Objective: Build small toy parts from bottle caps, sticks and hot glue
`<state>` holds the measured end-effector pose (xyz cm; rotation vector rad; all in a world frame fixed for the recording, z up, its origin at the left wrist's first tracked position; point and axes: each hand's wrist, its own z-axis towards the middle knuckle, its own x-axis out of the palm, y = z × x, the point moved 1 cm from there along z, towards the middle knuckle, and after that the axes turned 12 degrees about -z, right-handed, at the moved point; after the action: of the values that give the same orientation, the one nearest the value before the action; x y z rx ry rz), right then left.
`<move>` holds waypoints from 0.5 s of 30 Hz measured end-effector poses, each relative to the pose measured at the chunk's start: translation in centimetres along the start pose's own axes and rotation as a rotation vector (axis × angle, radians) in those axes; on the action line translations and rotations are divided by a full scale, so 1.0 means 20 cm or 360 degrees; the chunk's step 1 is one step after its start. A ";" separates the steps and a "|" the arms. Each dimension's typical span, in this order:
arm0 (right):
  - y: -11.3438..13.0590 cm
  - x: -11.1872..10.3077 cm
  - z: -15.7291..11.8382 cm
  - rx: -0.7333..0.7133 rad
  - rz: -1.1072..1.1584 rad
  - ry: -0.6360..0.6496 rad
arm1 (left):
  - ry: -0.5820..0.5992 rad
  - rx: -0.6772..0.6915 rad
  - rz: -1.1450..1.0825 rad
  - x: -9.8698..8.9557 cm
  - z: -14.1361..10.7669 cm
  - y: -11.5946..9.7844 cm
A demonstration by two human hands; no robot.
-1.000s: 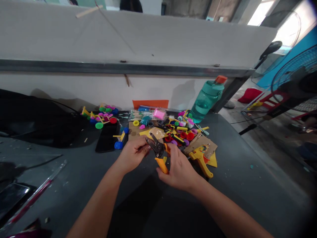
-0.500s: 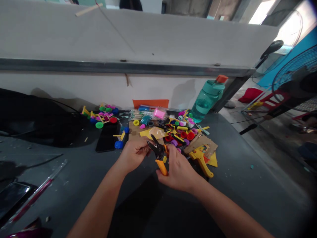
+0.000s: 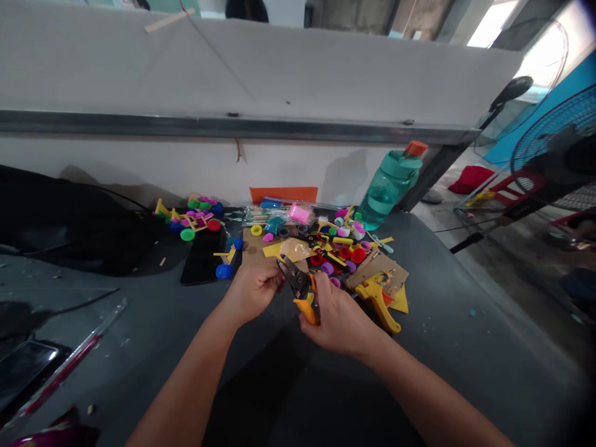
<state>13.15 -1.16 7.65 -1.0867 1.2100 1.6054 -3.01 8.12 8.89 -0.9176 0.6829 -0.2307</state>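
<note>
The pliers (image 3: 296,279) are held on a slant, their black jaws pointing up and left toward the far edge of the tabletop (image 3: 442,323) and their orange handles running down and right toward the person. The right hand (image 3: 339,323) is closed around the handles. The left hand (image 3: 254,290) is curled shut just beside the jaws; whether it grips anything there is hidden. Both hands are above the middle of the tabletop, just in front of a heap of colored plastic wheels (image 3: 344,253). A yellow plastic tool (image 3: 379,304) lies on cardboard (image 3: 378,268) to the right, and a black phone (image 3: 201,257) lies to the left.
</note>
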 end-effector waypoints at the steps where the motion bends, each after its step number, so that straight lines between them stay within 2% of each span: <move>1: 0.00 0.00 0.00 -0.0003 -0.0009 0.0004 | -0.0011 0.0009 0.0003 0.00 0.00 0.00; 7: -0.01 0.02 0.00 -0.0034 -0.0014 -0.0088 | -0.0056 -0.0055 -0.0041 0.01 0.00 0.00; 15: 0.00 0.00 0.01 0.0020 0.0014 -0.0158 | -0.0071 0.0150 -0.0032 -0.01 0.01 0.00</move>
<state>13.09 -0.98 7.64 -0.9828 1.1595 1.6369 -3.12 8.41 9.01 -0.8373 0.6166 -0.2574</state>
